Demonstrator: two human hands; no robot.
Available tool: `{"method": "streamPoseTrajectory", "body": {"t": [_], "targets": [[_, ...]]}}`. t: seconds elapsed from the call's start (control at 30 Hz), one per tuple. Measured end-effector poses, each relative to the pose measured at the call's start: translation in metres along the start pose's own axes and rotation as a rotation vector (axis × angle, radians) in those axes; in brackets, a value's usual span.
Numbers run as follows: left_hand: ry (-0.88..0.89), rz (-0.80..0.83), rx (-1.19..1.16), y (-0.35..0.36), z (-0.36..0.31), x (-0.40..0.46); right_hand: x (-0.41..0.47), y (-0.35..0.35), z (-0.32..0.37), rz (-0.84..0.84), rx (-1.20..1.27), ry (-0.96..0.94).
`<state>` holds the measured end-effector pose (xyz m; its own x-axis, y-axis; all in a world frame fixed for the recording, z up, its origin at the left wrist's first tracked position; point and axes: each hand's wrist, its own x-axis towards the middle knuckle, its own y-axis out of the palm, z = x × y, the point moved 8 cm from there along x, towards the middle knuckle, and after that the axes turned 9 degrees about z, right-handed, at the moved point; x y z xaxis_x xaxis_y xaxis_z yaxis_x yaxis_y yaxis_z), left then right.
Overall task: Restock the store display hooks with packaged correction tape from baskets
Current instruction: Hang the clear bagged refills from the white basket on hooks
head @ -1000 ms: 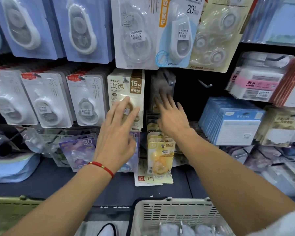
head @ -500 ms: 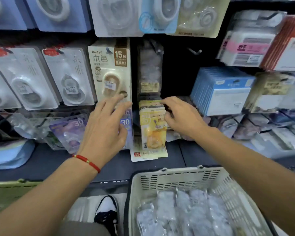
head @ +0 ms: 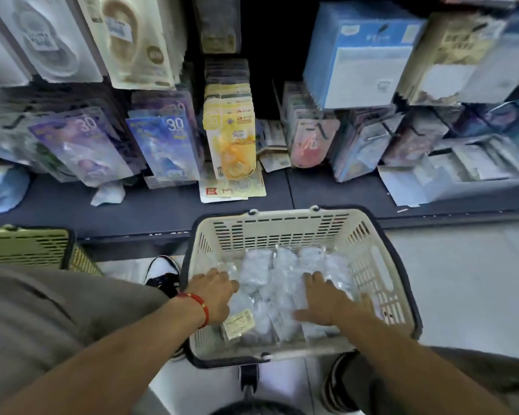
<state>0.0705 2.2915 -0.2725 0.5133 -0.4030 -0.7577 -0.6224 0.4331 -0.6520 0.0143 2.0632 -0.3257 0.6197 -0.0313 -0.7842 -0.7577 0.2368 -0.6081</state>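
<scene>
- Cream slotted plastic basket, dark-rimmed, is being kept on the floor at near centre, just in front of the dark shelf edge.
- Clear-wrapped packs of correction tape are being held in bulk inside this basket; the pile is covering most of its bottom, so much stock is judged as remaining to be hung.
- Left hand, a red cord bracelet at the wrist, is being laid on the left side of the pile; whether its fingers are closing on a pack cannot be told, since the fingertips are blurred.
- Right hand is being pressed flat on the right side of the pile, fingers spread and straight, nothing gripped.
- No pack is being lifted; the step is judged to be the picking of the next pack.
- Display hooks on the far wall are being occupied by purple "30" cards, yellow cards and blue cards; a thinly filled hook is being shown above the yellow cards.
- Olive-green slotted basket is being kept at near left, contents hidden.
</scene>
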Motion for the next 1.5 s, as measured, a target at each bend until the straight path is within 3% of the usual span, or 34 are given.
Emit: {"method": "streamPoseTrajectory", "body": {"t": [0.1, 0.33, 0.47, 0.57, 0.63, 0.8, 0.9, 1.0, 1.1, 1.17, 1.3, 1.37, 1.5], "targets": [[0.033, -0.028, -0.099, -0.007, -0.013, 0.007, 0.002, 0.013, 0.002, -0.097, 0.149, -0.044], [0.130, -0.189, -0.677, -0.036, -0.053, 0.007, -0.027, -0.015, -0.056, -0.238, 1.027, -0.094], [0.148, -0.133, -1.109, -0.035, -0.073, 0.008, -0.044, -0.029, -0.052, -0.156, 1.449, -0.271], [0.132, -0.066, -1.651, -0.029, -0.083, 0.006, -0.052, -0.037, -0.026, -0.045, 1.546, -0.422], [0.033, -0.085, -1.873, -0.023, -0.071, 0.008, -0.053, -0.040, -0.018, -0.035, 1.549, -0.438], [-0.002, -0.148, -1.888, -0.025, -0.038, 0.009, -0.053, -0.054, -0.046, -0.355, 1.521, -0.216], [-0.021, -0.105, -1.965, -0.023, -0.042, 0.008, -0.056, -0.061, -0.024, -0.287, 1.622, -0.378], [0.096, 0.050, -2.074, -0.023, -0.068, 0.007, -0.051, -0.052, 0.016, -0.277, 1.461, -0.443], [0.088, -0.053, -1.987, -0.016, -0.070, 0.011, -0.038, -0.041, 0.027, -0.425, 1.111, -0.357], [0.024, -0.098, -1.992, -0.006, -0.062, 0.014, -0.024, -0.036, 0.004, -0.474, 0.893, -0.193], [-0.041, -0.136, -2.003, 0.004, -0.044, 0.017, 0.005, -0.002, -0.059, -0.244, 0.345, 0.208], [-0.054, -0.155, -2.012, 0.005, -0.039, 0.017, 0.013, 0.014, -0.074, -0.144, 0.183, 0.227], [-0.055, -0.158, -2.029, 0.005, -0.037, 0.018, 0.018, 0.012, -0.077, -0.207, 0.056, 0.165]]}}
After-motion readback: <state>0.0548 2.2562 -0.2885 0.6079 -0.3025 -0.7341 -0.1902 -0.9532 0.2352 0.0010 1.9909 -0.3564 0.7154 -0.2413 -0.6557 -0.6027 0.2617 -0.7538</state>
